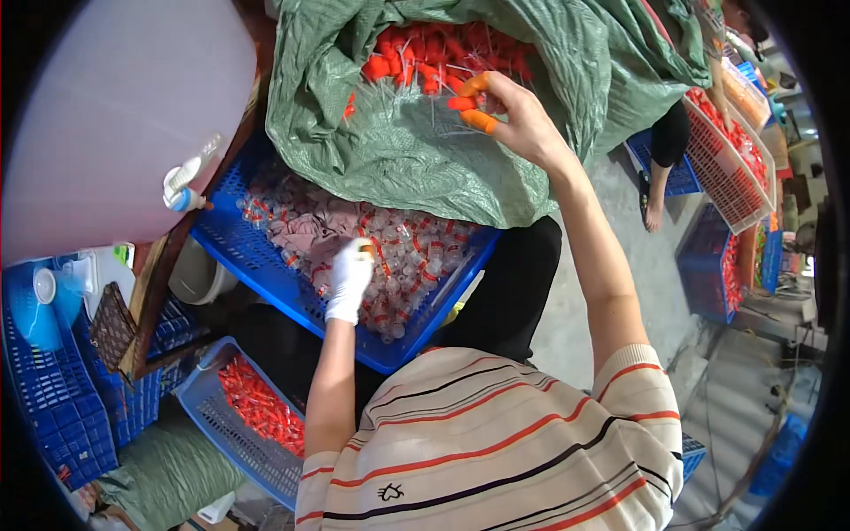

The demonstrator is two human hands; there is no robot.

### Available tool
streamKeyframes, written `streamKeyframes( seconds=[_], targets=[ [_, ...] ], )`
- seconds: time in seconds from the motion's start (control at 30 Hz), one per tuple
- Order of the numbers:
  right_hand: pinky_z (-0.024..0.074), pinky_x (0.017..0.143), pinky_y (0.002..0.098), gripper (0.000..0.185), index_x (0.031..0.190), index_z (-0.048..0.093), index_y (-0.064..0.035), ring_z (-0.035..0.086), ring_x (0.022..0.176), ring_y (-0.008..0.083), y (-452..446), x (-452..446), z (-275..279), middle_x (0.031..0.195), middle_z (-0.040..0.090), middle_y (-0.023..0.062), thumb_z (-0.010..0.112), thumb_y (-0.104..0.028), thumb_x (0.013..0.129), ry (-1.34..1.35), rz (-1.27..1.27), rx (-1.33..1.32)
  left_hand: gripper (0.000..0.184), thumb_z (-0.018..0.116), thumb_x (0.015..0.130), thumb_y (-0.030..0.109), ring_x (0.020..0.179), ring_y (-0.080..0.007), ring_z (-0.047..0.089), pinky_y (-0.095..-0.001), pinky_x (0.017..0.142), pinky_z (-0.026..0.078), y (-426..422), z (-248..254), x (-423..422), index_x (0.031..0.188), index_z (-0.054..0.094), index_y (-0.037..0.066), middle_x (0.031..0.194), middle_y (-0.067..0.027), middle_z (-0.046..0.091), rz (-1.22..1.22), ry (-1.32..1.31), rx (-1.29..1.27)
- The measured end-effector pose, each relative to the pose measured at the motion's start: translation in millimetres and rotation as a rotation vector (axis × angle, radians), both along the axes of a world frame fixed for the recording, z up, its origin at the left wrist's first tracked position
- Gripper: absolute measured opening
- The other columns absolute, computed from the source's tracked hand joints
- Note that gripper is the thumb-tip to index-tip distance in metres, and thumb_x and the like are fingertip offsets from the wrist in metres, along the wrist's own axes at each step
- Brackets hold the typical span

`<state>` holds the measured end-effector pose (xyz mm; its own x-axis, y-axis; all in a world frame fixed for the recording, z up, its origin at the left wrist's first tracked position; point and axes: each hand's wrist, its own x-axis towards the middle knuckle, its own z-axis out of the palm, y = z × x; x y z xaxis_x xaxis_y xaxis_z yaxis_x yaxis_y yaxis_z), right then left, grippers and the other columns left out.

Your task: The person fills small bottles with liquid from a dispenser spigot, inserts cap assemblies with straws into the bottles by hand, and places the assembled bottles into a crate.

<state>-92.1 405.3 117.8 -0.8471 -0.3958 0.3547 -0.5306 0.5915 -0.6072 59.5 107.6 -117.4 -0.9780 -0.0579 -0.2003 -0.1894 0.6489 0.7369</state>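
My right hand (518,115), orange covers on its thumb and a finger, pinches a red cap with a thin clear stem (461,103). It is over the mouth of a green woven sack (390,168), which holds a heap of similar red caps (416,57). My left hand (347,281) wears a white glove and has an orange-brown fingertip cover. Its fingers are curled, and what they hold, if anything, is hidden. Below it, a blue basket (283,305) holds many small clear plastic pieces with red parts (398,265). A pinkish cloth (319,226) lies on them beside the glove.
A large whitish container with a tap (181,190) stands at the left. A grey-blue basket of red pieces (257,398) sits lower left, near stacked blue crates (66,407). At the right are another person's bare foot (654,217) and a pale crate of red pieces (717,168).
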Motion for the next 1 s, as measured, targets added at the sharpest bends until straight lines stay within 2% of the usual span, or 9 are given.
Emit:
streamKeyframes(
  seconds=[0.13, 0.33, 0.37, 0.47, 0.5, 0.53, 0.63, 0.87, 1.0],
  targets=[
    [0.0414, 0.060, 0.0299, 0.025, 0.098, 0.059, -0.0054, 0.044, 0.063, 0.0146, -8.1, 10.3, 1.0, 0.074, 0.051, 0.0037, 0.073, -0.015, 0.081, -0.101, -0.089, 0.024, 0.044, 0.067, 0.072, 0.018, 0.106, -0.0348, 0.055, -0.0437, 0.084, 0.051, 60.5, -13.1, -29.8, 0.114, 0.059, 0.005, 0.107, -0.0171, 0.059, -0.369, 0.121, -0.457],
    [0.0414, 0.059, 0.0308, 0.026, 0.101, 0.058, -0.0066, 0.047, 0.061, 0.0155, -30.2, 27.6, 0.9, 0.076, 0.057, 0.0042, 0.073, -0.016, 0.082, -0.165, 0.054, -0.027, 0.039, 0.075, 0.071, 0.027, 0.076, -0.0313, 0.066, -0.0394, 0.064, 0.056, 91.4, -48.0, -29.0, 0.097, 0.057, 0.004, 0.093, -0.0163, 0.059, -0.151, 0.116, -0.431],
    [0.0429, 0.061, 0.0299, 0.027, 0.103, 0.058, -0.0058, 0.049, 0.063, 0.0152, -35.5, 30.3, 0.0, 0.078, 0.059, 0.0046, 0.072, -0.015, 0.082, -0.167, 0.071, -0.036, 0.046, 0.066, 0.074, 0.017, 0.083, -0.0357, 0.065, -0.0434, 0.069, 0.055, 86.0, -49.5, -27.4, 0.116, 0.056, 0.001, 0.101, -0.0231, 0.061, -0.194, 0.004, -0.326],
    [0.0458, 0.068, 0.0276, 0.029, 0.111, 0.059, -0.0039, 0.054, 0.069, 0.0130, -59.1, 39.0, 7.0, 0.084, 0.063, 0.0043, 0.070, -0.012, 0.085, -0.198, 0.116, -0.171, 0.048, 0.060, 0.075, 0.005, 0.084, -0.0300, 0.066, -0.0373, 0.067, 0.054, 62.4, -52.2, -16.6, 0.123, 0.056, 0.002, 0.104, -0.0191, 0.064, 0.021, -0.037, 0.009],
    [0.0465, 0.070, 0.0268, 0.030, 0.113, 0.059, -0.0033, 0.055, 0.071, 0.0120, -67.8, 40.4, 9.4, 0.087, 0.064, 0.0040, 0.069, -0.010, 0.086, -0.218, 0.129, -0.238, 0.052, 0.053, 0.077, -0.004, 0.086, -0.0223, 0.067, -0.0305, 0.068, 0.053, 45.8, -16.9, -12.9, 0.128, 0.055, 0.003, 0.104, -0.0132, 0.067, 0.123, -0.147, 0.370],
    [0.0459, 0.073, 0.0260, 0.031, 0.116, 0.059, -0.0035, 0.056, 0.077, 0.0108, -74.3, 39.4, 11.3, 0.091, 0.065, 0.0036, 0.068, -0.010, 0.087, -0.245, 0.154, -0.246, 0.050, 0.058, 0.081, -0.007, 0.086, -0.0160, 0.066, -0.0276, 0.072, 0.052, 31.1, -22.4, -8.7, 0.129, 0.056, 0.007, 0.100, -0.0085, 0.068, 0.224, 0.139, 0.678],
    [0.0442, 0.083, 0.0239, 0.031, 0.120, 0.059, -0.0049, 0.057, 0.090, 0.0076, -95.5, 36.8, 15.1, 0.098, 0.065, -0.0004, 0.066, -0.012, 0.091, -0.326, 0.225, -0.305, 0.035, 0.049, 0.097, 0.014, 0.099, -0.0256, 0.067, -0.0324, 0.080, 0.055, -30.8, 84.8, -6.3, 0.132, 0.052, 0.008, 0.118, -0.0114, 0.064, 0.441, 0.134, 1.296],
    [0.0454, 0.074, 0.0204, 0.029, 0.116, 0.062, -0.0038, 0.055, 0.078, 0.0028, -168.5, 37.6, 40.1, 0.092, 0.064, -0.0034, 0.069, -0.007, 0.087, -0.368, 0.255, -0.480, 0.047, 0.052, 0.096, 0.022, 0.099, -0.0262, 0.067, -0.0327, 0.081, 0.054, -94.7, 156.7, -33.4, 0.139, 0.043, 0.004, 0.127, -0.0136, 0.058, 0.403, 0.510, 1.140],
    [0.0465, 0.069, 0.0228, 0.031, 0.116, 0.061, -0.0029, 0.054, 0.076, 0.0031, -195.7, 39.9, 64.2, 0.090, 0.064, -0.0027, 0.070, -0.008, 0.087, -0.199, 0.334, -0.412, 0.043, 0.056, 0.094, 0.009, 0.100, -0.0215, 0.065, -0.0297, 0.084, 0.053, -106.6, 171.2, -38.7, 0.136, 0.048, 0.004, 0.124, -0.0107, 0.059, 0.380, 0.553, 1.066]
  ],
)
